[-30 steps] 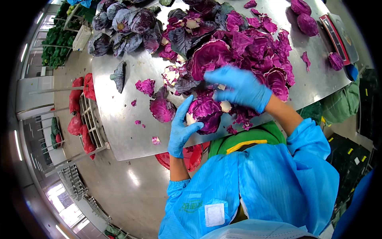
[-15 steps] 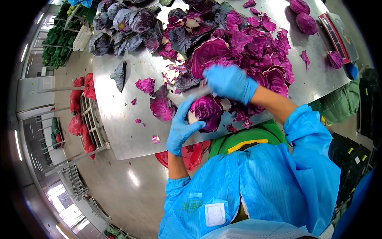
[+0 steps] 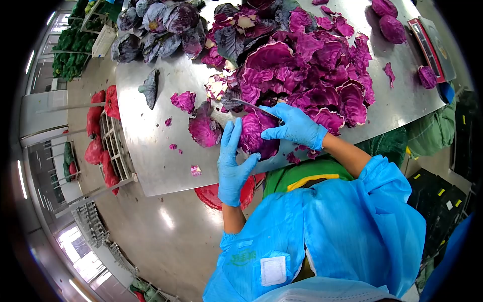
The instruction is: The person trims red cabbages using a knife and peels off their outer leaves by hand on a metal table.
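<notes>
1. Red cabbage (image 3: 255, 134): near the front edge of the metal table (image 3: 166, 168), seemingly being trimmed.
2. Left hand (image 3: 232, 172): thumb and fingers apart, cupped against its side.
3. Right hand (image 3: 298, 127): clamped on the knife (image 3: 257, 108), blade above the cabbage.
4. Next move calls for steady support, fingertips clear.
5. Loose leaves (image 3: 307, 63) lie beyond.

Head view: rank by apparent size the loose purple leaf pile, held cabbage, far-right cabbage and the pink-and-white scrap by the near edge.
1. Leaf pile
2. Held cabbage
3. Far-right cabbage
4. Pink-and-white scrap
</notes>
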`<control>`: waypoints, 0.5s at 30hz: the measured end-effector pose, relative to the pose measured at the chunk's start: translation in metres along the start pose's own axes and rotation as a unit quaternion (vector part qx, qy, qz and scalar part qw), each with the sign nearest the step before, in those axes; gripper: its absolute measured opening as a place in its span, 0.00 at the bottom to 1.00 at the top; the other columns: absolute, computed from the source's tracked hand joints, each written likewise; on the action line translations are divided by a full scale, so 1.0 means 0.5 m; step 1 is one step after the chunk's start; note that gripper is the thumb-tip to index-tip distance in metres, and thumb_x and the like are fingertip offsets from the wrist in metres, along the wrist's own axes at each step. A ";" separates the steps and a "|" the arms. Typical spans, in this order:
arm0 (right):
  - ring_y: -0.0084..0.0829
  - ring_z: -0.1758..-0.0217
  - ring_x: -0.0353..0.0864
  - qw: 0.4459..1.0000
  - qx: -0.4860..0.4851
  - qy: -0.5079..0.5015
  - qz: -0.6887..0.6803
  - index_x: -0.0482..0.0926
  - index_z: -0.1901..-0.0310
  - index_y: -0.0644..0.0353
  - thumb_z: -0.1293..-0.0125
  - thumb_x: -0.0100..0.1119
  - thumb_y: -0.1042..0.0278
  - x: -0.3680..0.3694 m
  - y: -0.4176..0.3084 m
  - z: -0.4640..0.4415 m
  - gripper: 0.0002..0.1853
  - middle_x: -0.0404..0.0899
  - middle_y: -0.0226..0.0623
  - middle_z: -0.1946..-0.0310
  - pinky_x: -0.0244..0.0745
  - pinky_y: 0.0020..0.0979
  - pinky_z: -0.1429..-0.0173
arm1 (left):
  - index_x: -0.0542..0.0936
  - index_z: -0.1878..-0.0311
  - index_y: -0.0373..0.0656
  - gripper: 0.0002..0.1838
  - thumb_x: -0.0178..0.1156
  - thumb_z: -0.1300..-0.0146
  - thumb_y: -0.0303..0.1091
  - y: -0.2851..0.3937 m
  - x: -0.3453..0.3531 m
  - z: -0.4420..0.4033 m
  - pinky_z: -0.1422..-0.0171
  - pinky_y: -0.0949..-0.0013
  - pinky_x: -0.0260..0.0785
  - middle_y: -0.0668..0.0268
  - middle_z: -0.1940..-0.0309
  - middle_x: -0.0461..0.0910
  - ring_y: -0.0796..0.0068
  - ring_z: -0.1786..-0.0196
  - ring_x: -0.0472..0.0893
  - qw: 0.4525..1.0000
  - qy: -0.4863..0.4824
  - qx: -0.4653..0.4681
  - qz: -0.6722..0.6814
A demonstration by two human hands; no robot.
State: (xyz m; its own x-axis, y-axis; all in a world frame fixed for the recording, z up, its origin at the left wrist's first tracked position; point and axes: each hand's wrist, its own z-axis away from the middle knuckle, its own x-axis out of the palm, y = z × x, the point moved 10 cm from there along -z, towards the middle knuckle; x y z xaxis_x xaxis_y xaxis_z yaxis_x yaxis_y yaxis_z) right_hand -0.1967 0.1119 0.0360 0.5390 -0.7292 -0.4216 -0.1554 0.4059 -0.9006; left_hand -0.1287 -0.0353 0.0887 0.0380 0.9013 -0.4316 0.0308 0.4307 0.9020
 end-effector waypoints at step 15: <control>0.39 0.54 0.76 1.000 -0.003 -0.009 0.014 0.68 0.30 0.53 0.44 0.70 0.43 0.008 -0.015 0.000 0.42 0.73 0.43 0.58 0.72 0.37 0.47 | 0.74 0.47 0.40 0.25 0.71 0.48 0.21 -0.134 -0.051 0.080 0.25 0.56 0.59 0.54 0.26 0.60 0.61 0.25 0.62 0.904 0.210 -0.134 0.348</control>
State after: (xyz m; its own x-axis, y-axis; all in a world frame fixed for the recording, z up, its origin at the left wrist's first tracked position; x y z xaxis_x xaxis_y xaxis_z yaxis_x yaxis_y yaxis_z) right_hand -0.1935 0.1057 0.0410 0.5498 -0.7075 -0.4441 -0.1758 0.4217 -0.8895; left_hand -0.0915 -0.0889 0.0388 -0.4295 0.8723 0.2337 -0.0998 -0.3031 0.9477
